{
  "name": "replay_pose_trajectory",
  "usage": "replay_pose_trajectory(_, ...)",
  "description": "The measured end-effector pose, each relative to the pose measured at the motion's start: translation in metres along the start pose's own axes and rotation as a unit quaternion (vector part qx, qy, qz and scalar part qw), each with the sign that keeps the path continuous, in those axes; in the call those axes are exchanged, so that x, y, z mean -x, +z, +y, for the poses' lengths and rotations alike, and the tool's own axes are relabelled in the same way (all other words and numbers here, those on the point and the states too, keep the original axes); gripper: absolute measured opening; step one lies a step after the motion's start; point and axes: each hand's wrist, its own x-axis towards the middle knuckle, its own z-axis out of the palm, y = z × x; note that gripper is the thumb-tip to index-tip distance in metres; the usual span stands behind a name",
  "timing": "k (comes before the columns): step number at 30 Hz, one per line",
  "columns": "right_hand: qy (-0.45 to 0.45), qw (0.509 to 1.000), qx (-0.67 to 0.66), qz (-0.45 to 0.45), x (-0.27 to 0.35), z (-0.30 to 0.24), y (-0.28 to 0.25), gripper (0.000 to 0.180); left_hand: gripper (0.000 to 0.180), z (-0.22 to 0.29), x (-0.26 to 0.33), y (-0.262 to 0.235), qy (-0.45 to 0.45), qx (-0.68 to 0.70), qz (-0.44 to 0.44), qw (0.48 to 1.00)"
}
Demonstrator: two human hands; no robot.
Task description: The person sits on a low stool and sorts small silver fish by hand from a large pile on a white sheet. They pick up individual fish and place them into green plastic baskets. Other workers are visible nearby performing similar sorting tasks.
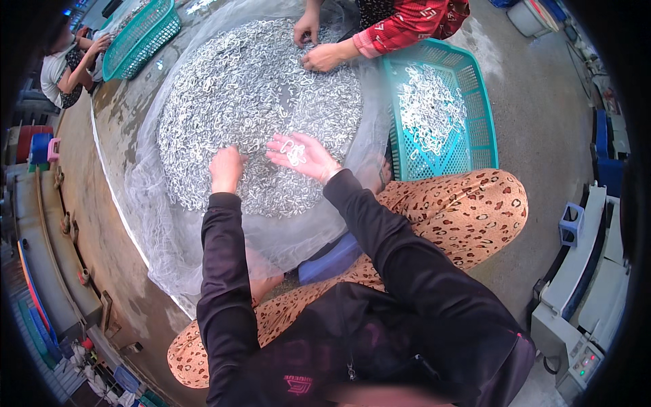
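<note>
A wide pile of small silvery loop-shaped metal pieces (pixel 224 88) lies on a pale mesh net (pixel 163 230) in front of me. My right hand (pixel 302 156) is held palm up above the pile, with several whitish loop-shaped pieces (pixel 293 152) resting across the palm and fingers. Just to its left, my left hand (pixel 228 166) reaches down to the pile with its fingers curled together. Whatever those fingers pinch is hidden. At the far side, a co-worker's two hands (pixel 317 46), below a red patterned sleeve (pixel 410 28), work in the same pile.
A teal plastic basket (pixel 485 129) at the right contains more whitish loops (pixel 430 108). Another teal basket (pixel 142 37) and a seated person (pixel 68 71) are at the far left. Machinery with lit buttons (pixel 580 363) stands at the lower right. A blue object (pixel 332 259) shows beneath my right arm.
</note>
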Motion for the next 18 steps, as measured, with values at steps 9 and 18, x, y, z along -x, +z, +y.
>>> replay_pose_trajectory(9, 0.014, 0.998, -0.052, -0.032, -0.005, 0.001, 0.022, 0.051, 0.03, 0.07, -0.002, -0.061, 0.142, 0.279, 0.064, 0.948)
replay_pose_trajectory(18, -0.137, 0.98, -0.093, -0.11, 0.031, -0.11, 0.076, 0.015, 0.022, 0.057, 0.0, -0.082, 0.114, 0.391, 0.261, 0.875)
